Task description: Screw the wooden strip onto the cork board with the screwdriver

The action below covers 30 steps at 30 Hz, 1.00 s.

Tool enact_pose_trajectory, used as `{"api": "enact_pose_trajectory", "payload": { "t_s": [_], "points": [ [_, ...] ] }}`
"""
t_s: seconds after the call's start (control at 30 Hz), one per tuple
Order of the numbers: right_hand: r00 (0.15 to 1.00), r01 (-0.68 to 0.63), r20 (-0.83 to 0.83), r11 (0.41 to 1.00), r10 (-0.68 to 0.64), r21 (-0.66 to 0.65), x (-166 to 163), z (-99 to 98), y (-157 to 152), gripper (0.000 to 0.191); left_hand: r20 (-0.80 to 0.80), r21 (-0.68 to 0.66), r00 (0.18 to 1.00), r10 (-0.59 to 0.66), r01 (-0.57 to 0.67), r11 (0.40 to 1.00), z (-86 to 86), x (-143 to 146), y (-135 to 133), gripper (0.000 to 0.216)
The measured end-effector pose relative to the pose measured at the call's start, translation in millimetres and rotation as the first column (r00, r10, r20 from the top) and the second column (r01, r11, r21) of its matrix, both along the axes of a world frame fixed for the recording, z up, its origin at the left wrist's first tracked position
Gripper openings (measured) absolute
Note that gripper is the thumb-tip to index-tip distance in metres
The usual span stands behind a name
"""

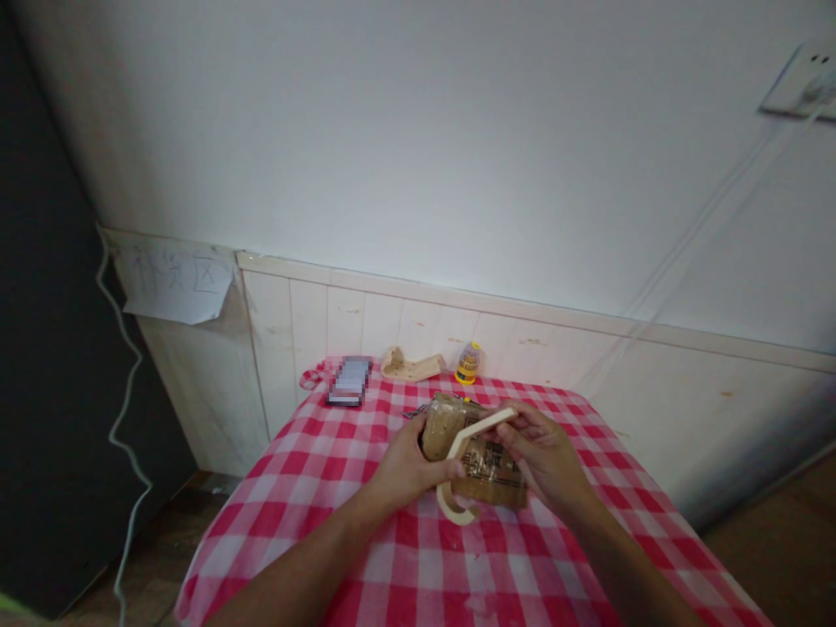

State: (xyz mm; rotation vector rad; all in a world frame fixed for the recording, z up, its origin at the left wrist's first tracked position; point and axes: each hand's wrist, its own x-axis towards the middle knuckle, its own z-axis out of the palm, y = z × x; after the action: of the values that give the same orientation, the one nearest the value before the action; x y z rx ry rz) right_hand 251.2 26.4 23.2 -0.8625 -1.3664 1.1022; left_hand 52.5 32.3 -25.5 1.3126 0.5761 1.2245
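Left hand (408, 466) and right hand (547, 448) both grip a pale wooden hook (458, 442) over the middle of the red and white checked surface (398, 575). The left thumb presses on the hook near its curved end, and the other fingers touch the left end of a shiny brown bundle (483, 463) with black writing. The right thumb and fingers pinch the hook's straight end. The bundle sits just behind the hook. Farther back, from left to right, are a phone (351, 381), another wooden piece (414, 371) and a small yellow jar (467, 366), all near the wall (418, 324).
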Motion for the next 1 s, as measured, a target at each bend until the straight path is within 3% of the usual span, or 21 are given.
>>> {"api": "enact_pose_trajectory", "payload": {
  "t_s": [0.23, 0.53, 0.7, 1.0],
  "points": [
    [0.995, 0.051, -0.089, 0.999, -0.053, -0.016, 24.8, -3.0, 6.3, 0.028, 0.024, -0.026, 1.000, 0.003, -0.002, 1.000, -3.0, -0.1, 2.2, 0.080],
    [0.979, 0.093, 0.170, 0.989, -0.112, 0.114, -9.3, 8.6, -1.2, 0.020, 0.020, -0.037, 0.999, -0.037, 0.038, 0.999, -8.4, 0.8, 3.3, 0.073],
    [0.935, 0.108, 0.310, 0.973, -0.169, 0.203, -24.5, 9.9, 3.8, 0.020, -0.061, -0.055, 0.998, 0.023, -0.027, 0.998, -14.6, 1.1, 4.7, 0.058],
    [0.909, 0.157, 0.349, 0.963, -0.228, 0.220, -24.3, 11.8, 5.6, 0.019, -0.089, -0.073, 0.995, 0.048, -0.054, 0.996, -14.3, 1.7, 4.7, 0.059]
  ]
}}
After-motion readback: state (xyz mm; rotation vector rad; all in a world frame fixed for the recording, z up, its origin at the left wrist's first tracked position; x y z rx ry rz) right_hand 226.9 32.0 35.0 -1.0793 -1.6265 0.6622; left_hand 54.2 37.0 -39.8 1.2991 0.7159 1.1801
